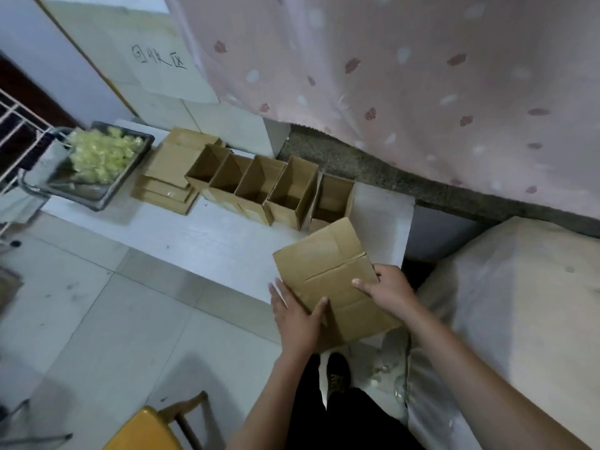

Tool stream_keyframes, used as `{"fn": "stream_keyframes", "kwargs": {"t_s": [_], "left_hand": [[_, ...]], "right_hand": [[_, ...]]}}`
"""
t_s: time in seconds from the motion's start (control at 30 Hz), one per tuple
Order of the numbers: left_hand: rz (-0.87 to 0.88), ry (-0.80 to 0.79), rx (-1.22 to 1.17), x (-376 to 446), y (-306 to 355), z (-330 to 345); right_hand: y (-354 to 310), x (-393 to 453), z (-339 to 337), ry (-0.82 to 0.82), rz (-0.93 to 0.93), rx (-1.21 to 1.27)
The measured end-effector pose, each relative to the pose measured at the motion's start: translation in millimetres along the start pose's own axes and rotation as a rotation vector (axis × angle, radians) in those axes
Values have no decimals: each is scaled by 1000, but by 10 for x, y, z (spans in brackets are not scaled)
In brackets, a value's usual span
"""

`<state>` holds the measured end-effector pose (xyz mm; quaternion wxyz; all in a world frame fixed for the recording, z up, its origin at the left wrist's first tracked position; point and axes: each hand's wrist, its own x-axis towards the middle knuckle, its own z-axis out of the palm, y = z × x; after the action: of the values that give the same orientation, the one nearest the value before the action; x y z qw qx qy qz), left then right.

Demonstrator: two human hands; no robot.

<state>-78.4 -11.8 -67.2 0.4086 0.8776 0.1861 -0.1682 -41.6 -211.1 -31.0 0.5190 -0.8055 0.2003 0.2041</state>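
- A flat cardboard box (328, 271) is held between both hands, over the near edge of the white surface (194, 235), and is turned at an angle to that edge.
- The left hand (297, 315) is closed on the box's near left edge. Its thumb is pressed on the top face and its fingers are stretched along the left side.
- The right hand (389, 290) is clamped on the box's right edge. Its thumb is laid across the top face and its fingers are curled round the edge.
- Just beyond the hands, a row of five open boxes (269, 186) is stood upright, side by side, on the surface. The box at the row's right end is partly hidden behind the far corner of the held box.
- Farther beyond the left hand, and to its left, a stack of flat cardboard (168, 180) is laid just beside the row's far end.
- Well to the left of that stack, a dark tray (128, 175) is heaped with pale yellow-green pieces (100, 154). What they are cannot be told.
- A pink patterned curtain (389, 76) is hung well beyond both hands.
- Below the hands, a dark shoe (337, 375) is planted on the tiled floor (97, 319).
- A yellow chair seat (146, 430) is seen to the left of the left forearm.
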Motion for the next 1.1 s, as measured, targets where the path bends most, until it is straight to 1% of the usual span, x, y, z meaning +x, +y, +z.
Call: {"fn": "stream_keyframes", "kwargs": {"t_s": [0.07, 0.13, 0.27, 0.33, 0.43, 0.53, 0.63, 0.73, 0.97, 1.1], "left_hand": [[-139, 2, -255, -71, -30, -188], [-240, -16, -424, -155, -64, -385], [-336, 43, -543, -263, -214, -712], [-341, 77, -625, -325, -308, -883], [-345, 154, -683, -390, -464, -1147], [-387, 220, -732, -405, -580, -1389], [-400, 290, -777, -345, -703, -1643], [-386, 325, -814, -193, -833, -1944], [-349, 306, -848, 331, -1155, -2880], [-326, 279, -843, 605, -1330, -3459]], "right_hand": [[-48, -136, 118, 12, 10, 102], [-77, -247, 273, 7, 25, 185], [-150, -361, 557, -29, 9, 226], [-209, -370, 681, -61, 0, 229], [-338, -366, 905, -134, -20, 240], [-540, -391, 1159, -199, -34, 236], [-777, -413, 1428, -210, -68, 219], [-1058, -393, 1733, -197, -87, 224], [-1798, -261, 2614, -148, -117, 214], [-2208, -217, 3064, -78, -126, 193]]}}
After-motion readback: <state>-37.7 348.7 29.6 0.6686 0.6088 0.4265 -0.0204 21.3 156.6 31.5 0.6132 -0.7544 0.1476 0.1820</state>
